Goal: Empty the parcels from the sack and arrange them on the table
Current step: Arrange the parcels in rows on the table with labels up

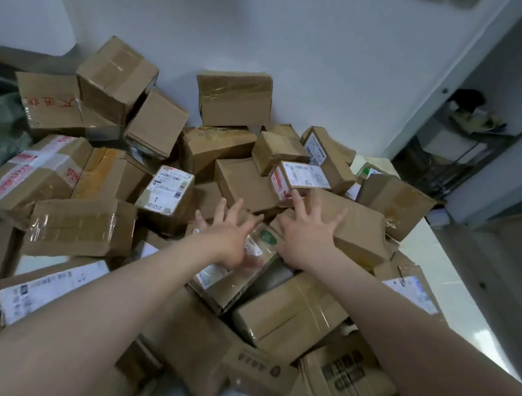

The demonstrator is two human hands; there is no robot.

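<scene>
Rising beyond both hands, a white wall (pixel 295 45) backs the scene. The table (pixel 461 320), white and glossy, shows bare to the right of the right forearm and in a small patch left of the left forearm. The parcels (pixel 226 152), brown cardboard boxes, lie out of the sack in a loose heap on it, under, around and beyond the hands, highest against the wall. The sack (pixel 2 130), grey-green and crumpled, lies far to the left of the left hand, at the heap's edge. A big box (pixel 50 102) with red handwriting sits far left of and beyond the left hand, next to the sack. A top box (pixel 234 100) rests on the heap straight beyond the left fingertips, against the wall. A brown box (pixel 359 232) lies tilted under and to the right of the right hand (pixel 306 235), whose fingers are splayed wide over it, holding nothing; whether they touch it I cannot tell. The left hand (pixel 229 235) is just beside it, fingers also spread and straight, empty, above the heap's middle. A taped parcel (pixel 264 243) with a green mark lies between the two hands. A small box (pixel 301 177) with a white label sits just beyond the right fingertips. A numbered box (pixel 166 191) is to the left of the left hand.
</scene>
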